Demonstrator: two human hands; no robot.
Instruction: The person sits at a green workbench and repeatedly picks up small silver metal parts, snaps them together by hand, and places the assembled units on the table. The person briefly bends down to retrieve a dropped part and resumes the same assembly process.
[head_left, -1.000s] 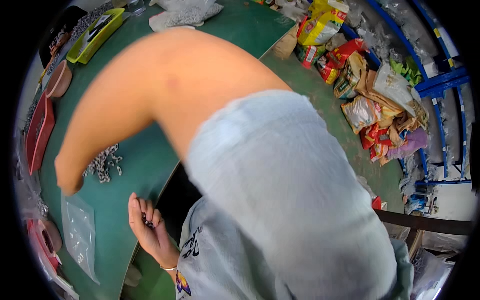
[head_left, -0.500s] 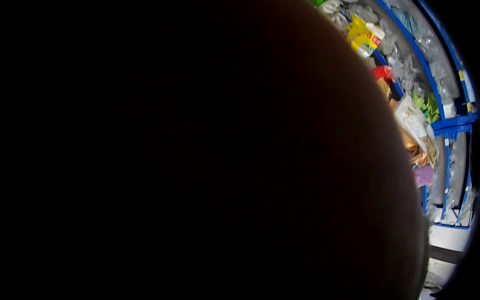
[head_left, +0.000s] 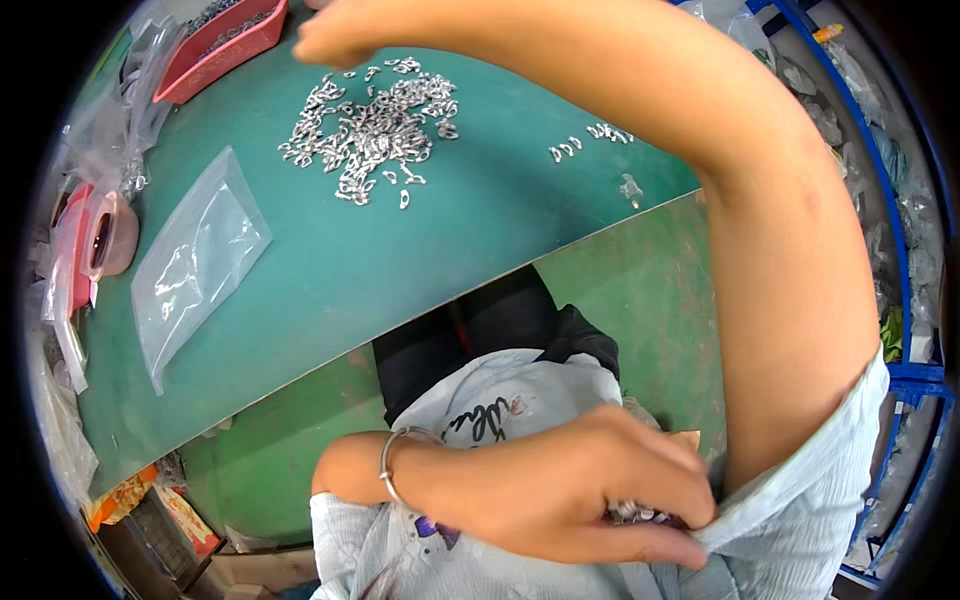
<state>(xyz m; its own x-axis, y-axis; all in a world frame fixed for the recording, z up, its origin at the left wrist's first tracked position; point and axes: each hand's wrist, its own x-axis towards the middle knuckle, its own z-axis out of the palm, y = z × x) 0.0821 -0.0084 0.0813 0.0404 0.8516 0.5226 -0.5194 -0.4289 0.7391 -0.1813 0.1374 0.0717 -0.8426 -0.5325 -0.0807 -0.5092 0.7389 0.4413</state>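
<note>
My left hand (head_left: pixel 600 480) is in front of my shirt, a silver bangle on its wrist. Its fingers curl round a cluster of small metal clasps (head_left: pixel 640 513), which shows between thumb and fingers. My right arm comes in from the right and bends across the top of the view. At its end my right hand (head_left: pixel 335 35) is at the upper edge, near a pink basket (head_left: pixel 222 52); its fingers are mostly out of sight. Just below it, a loose pile of silver lobster clasps (head_left: pixel 375 130) lies on the green table (head_left: pixel 400 255).
A clear plastic bag (head_left: pixel 205 260) lies flat on the table's left. Several loose clasps (head_left: pixel 610 132) and a small clear piece (head_left: pixel 630 190) are near the right edge. Pink containers (head_left: pixel 115 235) and plastic bags line the left side. Blue shelving (head_left: pixel 905 375) stands at right.
The dark, blurred shape that covered most of the view is gone. The table, the clasps and both my arms now show.
</note>
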